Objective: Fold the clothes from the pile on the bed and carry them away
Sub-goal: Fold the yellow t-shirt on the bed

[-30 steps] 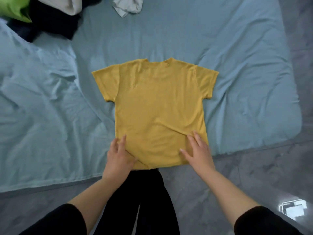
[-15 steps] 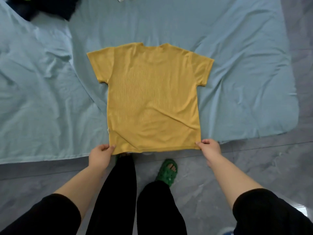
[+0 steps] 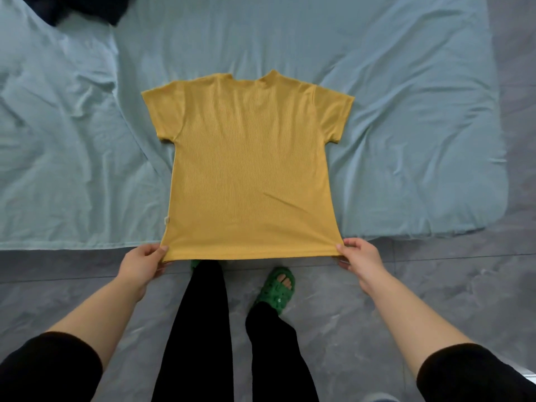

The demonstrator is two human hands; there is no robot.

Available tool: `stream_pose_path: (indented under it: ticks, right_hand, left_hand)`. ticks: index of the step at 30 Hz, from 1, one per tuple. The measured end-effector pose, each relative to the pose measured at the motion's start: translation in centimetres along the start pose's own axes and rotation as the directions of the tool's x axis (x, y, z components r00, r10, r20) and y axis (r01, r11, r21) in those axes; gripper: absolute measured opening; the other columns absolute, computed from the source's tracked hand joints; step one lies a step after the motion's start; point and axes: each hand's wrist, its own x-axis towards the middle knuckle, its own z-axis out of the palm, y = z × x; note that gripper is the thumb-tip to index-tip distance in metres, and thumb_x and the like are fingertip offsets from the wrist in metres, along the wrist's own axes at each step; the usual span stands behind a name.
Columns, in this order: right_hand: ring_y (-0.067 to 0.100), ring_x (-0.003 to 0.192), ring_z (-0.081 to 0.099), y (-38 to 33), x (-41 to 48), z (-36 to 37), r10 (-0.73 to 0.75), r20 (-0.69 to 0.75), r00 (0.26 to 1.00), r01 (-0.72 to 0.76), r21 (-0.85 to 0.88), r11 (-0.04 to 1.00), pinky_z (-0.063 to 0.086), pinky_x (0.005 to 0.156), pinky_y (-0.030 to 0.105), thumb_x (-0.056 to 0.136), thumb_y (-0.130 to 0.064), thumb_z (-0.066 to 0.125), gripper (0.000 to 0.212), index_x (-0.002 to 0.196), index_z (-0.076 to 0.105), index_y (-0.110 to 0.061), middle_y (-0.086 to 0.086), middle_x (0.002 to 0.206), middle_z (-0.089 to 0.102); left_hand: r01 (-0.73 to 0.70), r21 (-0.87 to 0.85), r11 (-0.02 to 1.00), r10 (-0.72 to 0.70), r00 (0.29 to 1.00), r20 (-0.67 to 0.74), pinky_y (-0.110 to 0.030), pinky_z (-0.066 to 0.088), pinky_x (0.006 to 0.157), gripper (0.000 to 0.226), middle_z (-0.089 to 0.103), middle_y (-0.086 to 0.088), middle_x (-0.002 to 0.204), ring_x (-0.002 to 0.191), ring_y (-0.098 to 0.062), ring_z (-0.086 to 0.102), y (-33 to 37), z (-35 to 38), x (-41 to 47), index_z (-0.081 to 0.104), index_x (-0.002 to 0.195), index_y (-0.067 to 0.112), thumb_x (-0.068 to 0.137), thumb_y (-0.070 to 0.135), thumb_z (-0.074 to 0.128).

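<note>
Yellow ribbed fabric forms the short-sleeved T-shirt [image 3: 249,169], which lies spread flat on the bed [image 3: 87,140] with its neckline pointing away from the person and its hem at the near edge of the mattress. Both sleeves extend outward to either side. The hem overhangs the bed edge slightly and is drawn taut between the two hands. A small pale tag protrudes from the side seam on the left, low on the garment.

Left hand [image 3: 142,264]: closed in a pinch on the lower left corner of the hem, thumb on top of the fabric, remaining fingers curled beneath it.

Right hand [image 3: 359,256]: closed in a pinch on the lower right corner of the hem, with the same finger arrangement. Both forearms are bare below black sleeves [image 3: 46,369].

The bed is covered with a pale blue-green sheet that shows numerous creases, most heavily at the left and the right. A dark garment pile [image 3: 84,8] sits at the far left corner of the bed, well apart from the T-shirt and partly cut off by the frame edge.

The person stands on a grey marbled floor [image 3: 435,285] directly in front of the hem, in black trousers [image 3: 203,329]. A green sandal [image 3: 277,288] is visible on the right foot; the other sandal is mostly hidden behind the left leg.
</note>
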Motion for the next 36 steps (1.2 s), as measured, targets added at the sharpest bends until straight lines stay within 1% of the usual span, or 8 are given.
stream_pose_path:
  ticks: [7, 10, 13, 17, 21, 24, 28, 36]
  right_hand:
    - [0.012, 0.046, 0.050, -4.1, -0.7, 0.1, 0.010, 0.020, 1.000, -0.011, 0.041, 0.999, 0.045, 0.044, 0.021, 0.089, -0.006, 0.063, 0.017, 0.095, 0.059, -0.021, 0.005, 0.063, 0.056]
    - [0.006, 0.038, 0.055, -7.5, -0.6, 0.9, 0.014, 0.085, 0.996, -0.030, 0.191, 0.981, 0.048, 0.041, 0.016, 0.089, -0.009, 0.065, 0.008, 0.092, 0.063, -0.016, 0.001, 0.050, 0.060]
    - [0.004, 0.055, 0.068, -11.0, 0.1, 1.9, -0.016, 0.148, 0.989, -0.019, 0.238, 0.971, 0.050, 0.049, 0.014, 0.089, -0.013, 0.066, 0.003, 0.089, 0.063, -0.013, -0.003, 0.062, 0.072]
    - [0.005, 0.075, 0.063, -14.5, 1.7, 3.2, -0.125, 0.165, 0.978, 0.128, -0.006, 0.992, 0.045, 0.063, 0.018, 0.089, -0.006, 0.063, 0.020, 0.109, 0.064, -0.010, -0.005, 0.085, 0.071]
    - [0.017, 0.083, 0.059, -16.7, 3.2, 5.1, -0.280, -0.010, 0.960, 0.268, -0.259, 0.928, 0.049, 0.076, 0.034, 0.091, -0.013, 0.064, 0.022, 0.112, 0.064, -0.007, 0.006, 0.094, 0.063]
    - [0.019, 0.093, 0.057, -17.9, 3.9, 6.4, -0.316, -0.087, 0.945, 0.281, -0.278, 0.919, 0.045, 0.081, 0.031, 0.094, -0.018, 0.060, 0.018, 0.109, 0.064, -0.009, 0.006, 0.101, 0.063]
    - [0.024, 0.096, 0.057, -19.6, 4.6, 8.4, -0.337, -0.172, 0.926, 0.283, -0.275, 0.919, 0.043, 0.084, 0.033, 0.098, -0.021, 0.051, 0.021, 0.116, 0.056, -0.010, 0.008, 0.106, 0.060]
    - [0.018, 0.082, 0.048, -22.7, 6.7, 11.2, -0.563, -0.387, 0.730, 0.409, -0.413, 0.814, 0.032, 0.071, 0.028, 0.102, -0.025, 0.039, 0.021, 0.115, 0.053, -0.014, -0.004, 0.092, 0.054]
  left_hand:
    - [0.076, -0.182, 0.980, -0.068, 0.997, 0.047, -0.018, 0.052, 0.048, 0.024, 0.060, -0.007, 0.077, 0.049, -0.006, 0.064, 4.7, 0.4, -2.1, 0.064, 0.109, 0.017, 0.098, 0.005, 0.046]
    - [0.137, -0.324, 0.936, -0.103, 0.988, 0.119, -0.022, 0.051, 0.059, 0.028, 0.062, -0.004, 0.074, 0.050, -0.004, 0.066, 7.8, 0.6, -1.8, 0.066, 0.109, 0.008, 0.096, 0.004, 0.041]
    - [0.156, -0.371, 0.915, -0.095, 0.980, 0.177, -0.024, 0.047, 0.071, 0.036, 0.069, -0.002, 0.083, 0.068, -0.007, 0.068, 10.8, 0.7, -0.5, 0.067, 0.108, 0.010, 0.088, 0.000, 0.039]
    - [0.053, -0.252, 0.966, -0.001, 0.980, 0.201, -0.028, 0.046, 0.085, 0.023, 0.068, -0.003, 0.094, 0.086, -0.011, 0.062, 14.1, 1.0, 2.5, 0.066, 0.109, 0.013, 0.095, 0.002, 0.052]
    - [-0.129, -0.032, 0.991, 0.131, 0.989, 0.075, -0.027, 0.050, 0.069, 0.014, 0.067, -0.005, 0.079, 0.068, -0.016, 0.061, 16.4, 1.4, 5.4, 0.067, 0.103, 0.006, 0.095, 0.014, 0.061]
    - [-0.251, 0.168, 0.953, 0.245, 0.968, 0.056, -0.031, 0.047, 0.070, 0.016, 0.064, -0.001, 0.079, 0.071, -0.017, 0.055, 18.1, 1.3, 6.7, 0.070, 0.093, 0.016, 0.092, 0.031, 0.064]
    - [-0.356, 0.164, 0.920, 0.346, 0.934, 0.085, -0.029, 0.040, 0.059, 0.025, 0.060, 0.000, 0.071, 0.069, -0.018, 0.054, 20.4, 1.9, 7.5, 0.062, 0.079, 0.019, 0.098, 0.032, 0.052]
    - [-0.471, 0.301, 0.829, 0.515, 0.853, -0.081, -0.040, 0.043, 0.070, 0.024, 0.060, 0.000, 0.082, 0.079, -0.026, 0.055, 23.5, 4.6, 9.1, 0.047, 0.105, 0.028, 0.102, 0.046, 0.032]
